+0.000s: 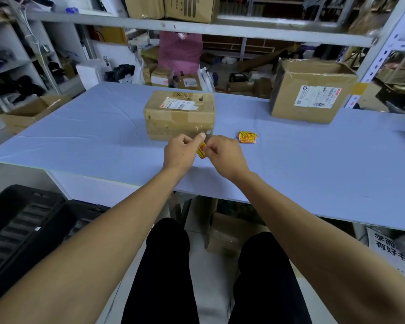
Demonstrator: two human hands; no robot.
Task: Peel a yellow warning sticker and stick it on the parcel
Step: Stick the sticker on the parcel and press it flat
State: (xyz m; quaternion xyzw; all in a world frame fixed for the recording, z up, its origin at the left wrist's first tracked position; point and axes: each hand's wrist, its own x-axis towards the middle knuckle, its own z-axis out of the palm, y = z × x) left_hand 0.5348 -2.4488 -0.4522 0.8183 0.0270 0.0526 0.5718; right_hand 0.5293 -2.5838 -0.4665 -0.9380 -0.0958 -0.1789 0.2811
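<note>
A taped cardboard parcel (179, 114) with a white shipping label stands in the middle of the blue table (80, 136). Just in front of its near face, my left hand (180, 152) and my right hand (223, 155) meet above the table. Both pinch a small yellow warning sticker (201, 151) with red print between their fingertips. Most of the sticker is hidden by my fingers, and I cannot tell whether its backing is separated. A small pile of the same yellow stickers (247, 137) lies on the table to the right of my hands.
A larger cardboard box (311, 91) with a label stands at the back right of the table. Metal shelving (197, 26) with boxes spans behind. A black case (26, 228) sits low at my left, and an open carton (33, 111) lies beyond the table's left edge.
</note>
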